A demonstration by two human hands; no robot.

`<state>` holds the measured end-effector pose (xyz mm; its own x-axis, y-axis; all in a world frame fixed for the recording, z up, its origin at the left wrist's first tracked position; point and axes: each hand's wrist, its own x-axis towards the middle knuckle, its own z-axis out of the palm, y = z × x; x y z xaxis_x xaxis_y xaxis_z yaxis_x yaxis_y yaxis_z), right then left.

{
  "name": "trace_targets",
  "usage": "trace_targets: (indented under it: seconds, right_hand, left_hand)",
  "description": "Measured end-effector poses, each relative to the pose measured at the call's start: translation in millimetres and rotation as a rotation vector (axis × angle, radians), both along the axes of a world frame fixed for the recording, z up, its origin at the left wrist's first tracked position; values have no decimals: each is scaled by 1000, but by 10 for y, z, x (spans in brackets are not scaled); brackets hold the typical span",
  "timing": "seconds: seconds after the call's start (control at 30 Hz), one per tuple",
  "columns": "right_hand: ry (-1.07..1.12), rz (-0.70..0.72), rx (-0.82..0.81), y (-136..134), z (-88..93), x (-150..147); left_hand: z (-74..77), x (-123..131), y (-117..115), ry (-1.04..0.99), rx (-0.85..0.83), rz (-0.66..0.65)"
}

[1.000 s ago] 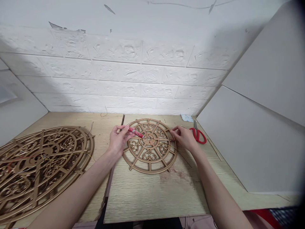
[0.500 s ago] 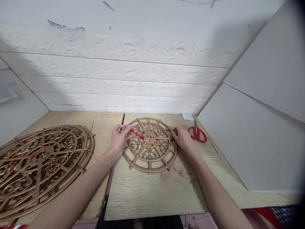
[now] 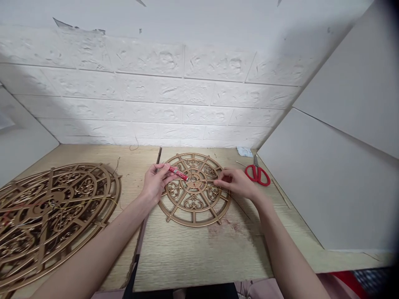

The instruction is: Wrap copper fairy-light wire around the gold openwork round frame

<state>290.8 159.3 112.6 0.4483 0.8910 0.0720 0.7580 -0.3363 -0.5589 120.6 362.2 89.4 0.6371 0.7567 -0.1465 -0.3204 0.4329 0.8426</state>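
Observation:
A round gold openwork ornament (image 3: 193,209) lies flat on the wooden board, with ribs, rings and scrollwork around a small hub. My left hand (image 3: 156,180) is closed around a slim red tube (image 3: 179,172) with printing on it. The tube slants down to the right, and its tip is over the hub. On the ornament's right side, my right hand (image 3: 235,182) has its fingers bent together just above the ribs; what they pinch, if anything, is too small to make out. A thin dark wire (image 3: 240,207) trails from beneath that hand across the board.
Larger gold openwork discs (image 3: 56,216) are stacked at the left, with yellow wire lying over them. Red-handled scissors (image 3: 258,174) rest right of my right hand, near a small pale blue packet (image 3: 244,152). A white brick-pattern wall (image 3: 156,91) closes off the back.
My right hand has moved left, from the ornament's outer edge in over its ribs toward the hub. My left hand still holds the red tube in nearly the same place.

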Motion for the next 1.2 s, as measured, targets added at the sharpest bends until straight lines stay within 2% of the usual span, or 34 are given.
trace_targets:
  seconds: [0.1, 0.37, 0.5, 0.63, 0.7, 0.9, 1.07, 1.2]
  right_hand:
    - [-20, 47, -63, 19, -35, -14]
    - [-92, 46, -68, 41, -20, -42]
    - [-77, 37, -15, 43, -26, -56]
    - [-41, -30, 73, 40, -50, -49]
    - [65, -47, 137, 36, -35, -55]
    - [639, -4, 420, -41, 87, -82]
    - [834, 43, 641, -115, 100, -24]
    - [901, 88, 773, -117, 82, 8]
  left_hand:
    - [0, 1, 0, -1, 6, 5]
    - [1, -5, -17, 12, 48, -13]
    - [-7, -5, -13, 13, 56, -25]
    - [-10, -1, -14, 19, 55, -25]
    - [-5, 0, -18, 19, 52, -23]
    - [9, 3, -25, 19, 30, -5]
    - [-8, 0, -16, 4, 30, -13]
    - [-16, 3, -8, 9, 28, -13]
